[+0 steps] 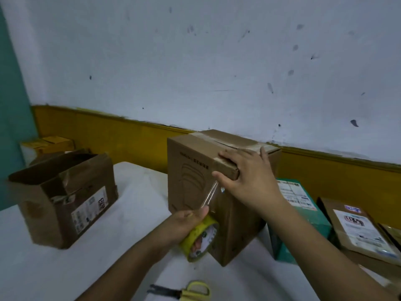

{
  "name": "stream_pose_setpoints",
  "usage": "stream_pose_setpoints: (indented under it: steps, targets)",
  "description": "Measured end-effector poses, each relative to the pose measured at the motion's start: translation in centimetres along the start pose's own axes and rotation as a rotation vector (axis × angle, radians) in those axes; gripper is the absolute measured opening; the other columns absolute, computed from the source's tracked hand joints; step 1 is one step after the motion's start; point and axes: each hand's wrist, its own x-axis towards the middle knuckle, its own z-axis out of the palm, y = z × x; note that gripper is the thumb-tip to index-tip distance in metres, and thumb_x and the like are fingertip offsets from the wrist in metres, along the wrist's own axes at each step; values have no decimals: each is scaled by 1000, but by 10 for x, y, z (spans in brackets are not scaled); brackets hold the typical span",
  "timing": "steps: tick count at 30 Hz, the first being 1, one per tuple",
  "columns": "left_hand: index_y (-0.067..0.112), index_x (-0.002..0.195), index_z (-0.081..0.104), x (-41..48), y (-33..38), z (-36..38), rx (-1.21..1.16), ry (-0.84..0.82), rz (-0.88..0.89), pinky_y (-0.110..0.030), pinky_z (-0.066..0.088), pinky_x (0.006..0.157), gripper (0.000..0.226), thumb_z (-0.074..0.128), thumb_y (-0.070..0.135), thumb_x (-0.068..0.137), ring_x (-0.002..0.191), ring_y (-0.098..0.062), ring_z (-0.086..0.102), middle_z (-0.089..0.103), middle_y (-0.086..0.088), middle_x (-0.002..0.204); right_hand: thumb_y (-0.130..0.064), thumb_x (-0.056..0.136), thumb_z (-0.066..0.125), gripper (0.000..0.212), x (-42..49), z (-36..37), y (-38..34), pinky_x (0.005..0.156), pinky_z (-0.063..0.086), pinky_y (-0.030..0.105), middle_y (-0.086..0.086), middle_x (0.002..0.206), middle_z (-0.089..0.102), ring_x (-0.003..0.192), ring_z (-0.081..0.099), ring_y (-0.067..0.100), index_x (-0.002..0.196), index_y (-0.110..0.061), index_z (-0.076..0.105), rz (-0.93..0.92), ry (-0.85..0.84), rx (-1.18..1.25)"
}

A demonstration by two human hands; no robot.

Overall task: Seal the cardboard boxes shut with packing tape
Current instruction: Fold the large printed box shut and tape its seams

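A closed brown cardboard box [191,174] stands upright in the middle of the white table, with old tape across its top seam. My right hand [249,179] lies on its near top corner, fingers spread over the flaps and thumb against the front edge. My left hand [184,224] grips a yellow roll of clear packing tape [201,240] low at the box's front corner. A clear strip of tape [210,194] stretches from the roll up to the box near my right thumb.
An open, crumpled cardboard box [63,200] sits at the left. Yellow-handled scissors [184,291] lie at the table's near edge. A green box [303,216] and labelled parcels [360,229] are stacked at the right. A yellow box [52,144] stands at the far left by the wall.
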Motion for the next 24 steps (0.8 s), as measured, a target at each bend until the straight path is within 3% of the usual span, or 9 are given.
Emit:
stream_pose_setpoints:
  steps: [3, 5, 8, 11, 14, 18, 20, 22, 24]
  targets:
    - [33, 104, 60, -9, 0, -8, 72, -67, -39, -13, 46, 73, 36, 46, 61, 87, 90, 6, 60, 65, 19, 101, -67, 81, 60, 75, -4, 8, 1, 123, 1, 47, -6, 153, 40, 144, 28, 15, 145, -33, 41, 43, 69, 24]
    - [31, 114, 54, -2, 9, -25, 70, 76, 48, -18, 48, 77, 39, 40, 59, 92, 94, 2, 58, 59, 15, 105, -64, 77, 66, 101, -15, 17, 0, 123, 3, 45, 0, 164, 15, 151, 7, 17, 156, -28, 16, 134, 128, 80]
    - [16, 138, 46, 48, 14, -71, 102, 487, 144, -35, 43, 100, 75, 49, 67, 83, 124, -22, 53, 54, -5, 134, -57, 75, 74, 121, -30, 30, -4, 122, 0, 38, 0, 165, -13, 150, -16, 16, 157, -24, -9, 209, 190, 189]
    - [22, 158, 13, 95, 6, -97, 20, 447, 47, -45, 26, 117, 107, 49, 79, 75, 148, -28, 26, 21, -3, 164, -55, 75, 76, 129, -35, 35, -6, 117, -6, 30, 5, 162, -24, 149, -20, 18, 152, -27, -24, 362, 169, 353]
    - [26, 157, 21, 119, -14, -87, -157, 231, 83, -43, 26, 117, 108, 49, 82, 69, 147, -22, 29, 29, 3, 161, -60, 75, 73, 132, -42, 47, -5, 120, -3, 37, 6, 161, -27, 149, -19, 21, 150, -25, -29, 527, 90, 514]
    - [21, 145, 44, 131, -29, -75, -202, 373, 138, -42, 42, 110, 124, 58, 97, 48, 131, -22, 51, 52, 1, 144, -60, 76, 69, 128, -43, 55, -1, 119, -6, 37, 2, 160, -30, 148, -22, 18, 150, -23, -28, 566, 69, 614]
    - [17, 132, 55, 119, -13, -74, -98, 459, 175, -38, 48, 100, 101, 57, 90, 62, 122, -21, 57, 61, 2, 129, -59, 77, 68, 124, -34, 46, 6, 118, -7, 33, 1, 161, -26, 149, -19, 17, 152, -22, -24, 609, 83, 674]
    - [18, 112, 58, 104, 5, -77, 65, 567, 204, -33, 48, 82, 64, 54, 74, 81, 108, -22, 60, 62, 4, 107, -71, 70, 70, 131, -25, 35, 13, 122, -2, 36, -1, 164, -16, 151, -9, 17, 153, -24, -21, 650, 68, 776]
    - [21, 104, 55, 80, 32, -81, 256, 631, 225, -34, 46, 73, 59, 49, 75, 83, 95, -22, 59, 59, 4, 98, -84, 49, 72, 147, -15, 23, 19, 120, 25, 45, -2, 165, 10, 149, 20, 21, 154, -29, -15, 748, 29, 976]
